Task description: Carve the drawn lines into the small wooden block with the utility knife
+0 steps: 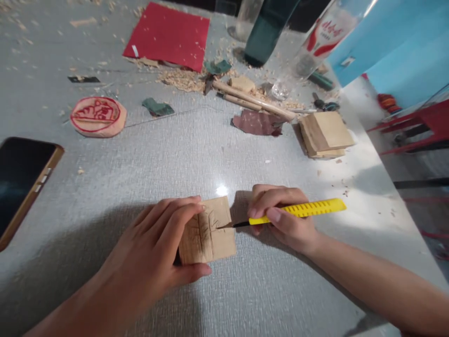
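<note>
— Two hands down near the table's front edge. What has each got?

— My left hand [159,252] lies over a small wooden block [210,231], fingers loosely curled along its top and left side, thumb pressed against its near edge. The block sits flat on the grey table [175,154], with dark pencilled lines on its face.

— And the other?

— My right hand [280,217] is closed around a yellow craft knife [298,209], fingers wrapped over the handle. The handle points off to the right; the dark blade tip touches the block's face near its right side.

— What lies beyond that?

— To the left, a phone [21,182] rests face up at the table's edge. Farther back on that side is a round wooden disc [98,116] with a red design. On the right, well apart from my hands, stands a small stack of wood pieces [326,135], with a scrap of dark red sandpaper [257,123] beside it.

— And at the far end?

— Wooden-handled tools [252,99] lie among shavings [182,79]. Behind them is a red sheet [168,35], a dark bottle [266,30] and a clear bottle [315,42] with a red label.
</note>
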